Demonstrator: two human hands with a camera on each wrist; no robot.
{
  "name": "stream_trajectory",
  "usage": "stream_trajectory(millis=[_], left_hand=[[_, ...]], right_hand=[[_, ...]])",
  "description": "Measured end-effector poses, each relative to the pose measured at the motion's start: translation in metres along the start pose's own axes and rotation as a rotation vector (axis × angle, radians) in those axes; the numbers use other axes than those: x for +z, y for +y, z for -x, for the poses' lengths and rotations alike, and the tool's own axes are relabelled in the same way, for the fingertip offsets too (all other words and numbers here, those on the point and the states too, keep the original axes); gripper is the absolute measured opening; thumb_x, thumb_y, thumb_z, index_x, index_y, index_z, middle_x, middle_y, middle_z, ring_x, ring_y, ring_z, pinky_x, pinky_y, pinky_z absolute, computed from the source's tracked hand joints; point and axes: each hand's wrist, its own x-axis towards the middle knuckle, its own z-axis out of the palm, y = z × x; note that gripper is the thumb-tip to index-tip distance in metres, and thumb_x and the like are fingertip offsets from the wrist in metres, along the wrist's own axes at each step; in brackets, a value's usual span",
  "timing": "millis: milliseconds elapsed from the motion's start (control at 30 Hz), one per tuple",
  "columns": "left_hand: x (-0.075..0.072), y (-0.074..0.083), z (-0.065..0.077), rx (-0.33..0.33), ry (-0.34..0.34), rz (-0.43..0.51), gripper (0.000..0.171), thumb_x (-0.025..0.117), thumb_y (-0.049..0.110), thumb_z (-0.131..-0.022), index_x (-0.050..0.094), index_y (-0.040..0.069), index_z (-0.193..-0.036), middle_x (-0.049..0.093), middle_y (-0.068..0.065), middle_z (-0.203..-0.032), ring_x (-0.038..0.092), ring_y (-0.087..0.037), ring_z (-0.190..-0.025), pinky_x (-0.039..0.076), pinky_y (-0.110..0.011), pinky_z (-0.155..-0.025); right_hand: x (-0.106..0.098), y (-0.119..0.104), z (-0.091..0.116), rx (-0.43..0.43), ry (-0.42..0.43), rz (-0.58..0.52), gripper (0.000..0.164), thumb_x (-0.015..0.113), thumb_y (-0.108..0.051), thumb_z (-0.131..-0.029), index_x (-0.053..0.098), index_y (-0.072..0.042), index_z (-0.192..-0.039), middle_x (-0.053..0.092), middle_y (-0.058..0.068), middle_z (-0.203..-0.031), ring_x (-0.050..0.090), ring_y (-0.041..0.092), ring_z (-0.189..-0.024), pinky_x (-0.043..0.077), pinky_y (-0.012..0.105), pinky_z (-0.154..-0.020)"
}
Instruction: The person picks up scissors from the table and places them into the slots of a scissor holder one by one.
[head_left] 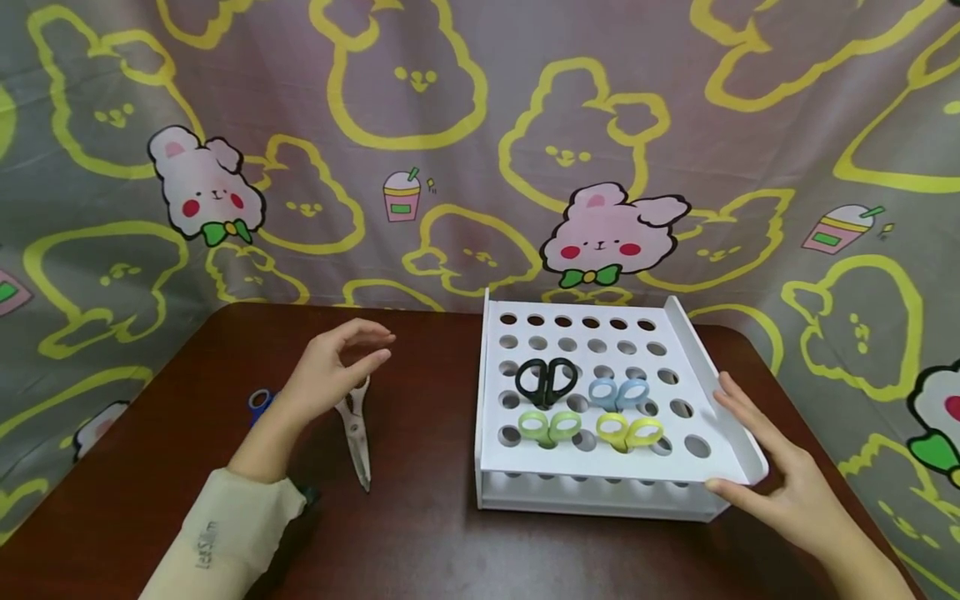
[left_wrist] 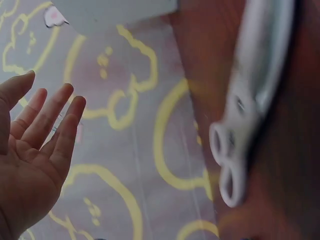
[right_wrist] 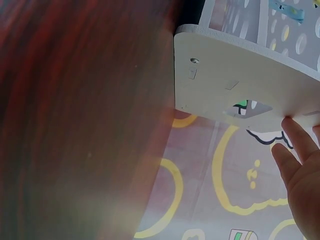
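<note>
My left hand (head_left: 330, 371) hovers over the left of the table, fingers loosely bent, nothing in them. Below it lies a pair of scissors (head_left: 356, 429) with pale handles, blades pointing towards me; the left wrist view shows the same scissors (left_wrist: 245, 115) beside the hand. My right hand (head_left: 791, 492) touches the right side of a white holed rack (head_left: 592, 461), thumb at its front corner. In the right wrist view, fairly straight fingers reach the side panel (right_wrist: 210, 85). Black (head_left: 546, 382), light blue (head_left: 618, 392), green (head_left: 550, 427) and yellow scissors (head_left: 630, 431) stand handles-up in the holes.
A blue scissor handle (head_left: 259, 403) shows behind my left forearm. Close to the left sleeve (head_left: 225, 525) is a small dark green thing (head_left: 309, 497), mostly hidden. A patterned curtain (head_left: 465, 167) hangs behind the brown table (head_left: 427, 467).
</note>
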Motion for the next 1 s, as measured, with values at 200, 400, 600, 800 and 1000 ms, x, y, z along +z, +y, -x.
stream_trajectory(millis=[200,400,600,800,1000], left_hand=[[-0.009,-0.025,0.003,-0.055,-0.004,-0.093,0.032,0.068,0.020,-0.095,0.062,0.007,-0.124,0.067,-0.016,-0.125,0.064,-0.034,-0.114,0.053,-0.052,-0.089],[-0.017,-0.044,0.007,-0.112,-0.043,-0.189,0.038,0.070,0.019,-0.094,0.060,0.004,-0.127,0.066,-0.020,-0.124,0.063,-0.039,-0.112,0.054,-0.051,-0.086],[-0.020,-0.061,0.006,-0.153,-0.098,-0.298,0.042,0.072,0.018,-0.092,0.060,0.002,-0.128,0.066,-0.023,-0.124,0.060,-0.029,-0.079,0.047,-0.036,-0.066],[-0.020,-0.076,0.005,-0.179,-0.153,-0.342,0.049,0.074,0.021,-0.090,0.059,0.001,-0.131,0.063,-0.024,-0.126,0.059,-0.031,-0.089,0.048,-0.044,-0.076],[-0.020,-0.084,0.002,-0.202,-0.203,-0.317,0.054,0.075,0.022,-0.089,0.057,-0.002,-0.133,0.061,-0.027,-0.128,0.059,-0.043,-0.112,0.049,-0.058,-0.089]], right_hand=[[0.001,0.001,0.000,0.006,-0.005,0.000,0.102,0.090,0.011,-0.054,0.044,0.004,-0.145,0.031,0.016,-0.161,0.028,0.005,-0.150,0.028,0.006,-0.108],[0.000,0.001,0.000,0.010,-0.001,-0.002,0.102,0.090,0.011,-0.054,0.044,0.004,-0.145,0.031,0.015,-0.161,0.027,0.005,-0.150,0.027,0.006,-0.108],[0.000,0.002,0.001,0.000,0.002,0.002,0.102,0.090,0.010,-0.055,0.044,0.003,-0.146,0.031,0.016,-0.161,0.027,0.004,-0.149,0.027,0.005,-0.108],[0.001,0.003,0.002,0.015,-0.001,-0.003,0.102,0.090,0.010,-0.055,0.044,0.003,-0.146,0.030,0.016,-0.162,0.027,0.005,-0.150,0.028,0.006,-0.108],[0.001,0.002,0.002,0.028,-0.001,-0.009,0.102,0.089,0.011,-0.055,0.044,0.003,-0.146,0.030,0.015,-0.162,0.027,0.004,-0.149,0.028,0.006,-0.107]])
